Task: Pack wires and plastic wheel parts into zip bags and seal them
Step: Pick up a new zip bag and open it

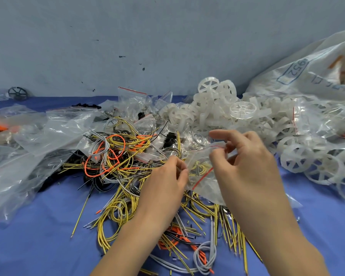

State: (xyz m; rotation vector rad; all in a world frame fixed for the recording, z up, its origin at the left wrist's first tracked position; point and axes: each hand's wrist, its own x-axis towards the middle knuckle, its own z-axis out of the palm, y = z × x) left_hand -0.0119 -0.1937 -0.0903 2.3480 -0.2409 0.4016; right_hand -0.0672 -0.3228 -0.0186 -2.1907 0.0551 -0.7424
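Fingers (217, 154) of the right hand (245, 156) pinch the bag (202, 176) at its upper mouth, the left hand (167, 176) pinching its left edge, red strip (203, 177) slanting between them.

Bright even light, soft shadows, edges bowed.

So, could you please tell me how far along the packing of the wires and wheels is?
Early to midway, I'd say. Done: several filled zip bags lie at the back. In hand: the left hand and right hand hold a small zip bag with yellow wire inside, its red strip apparently not yet sealed. Left: a big tangle of loose wires and a heap of white wheels.
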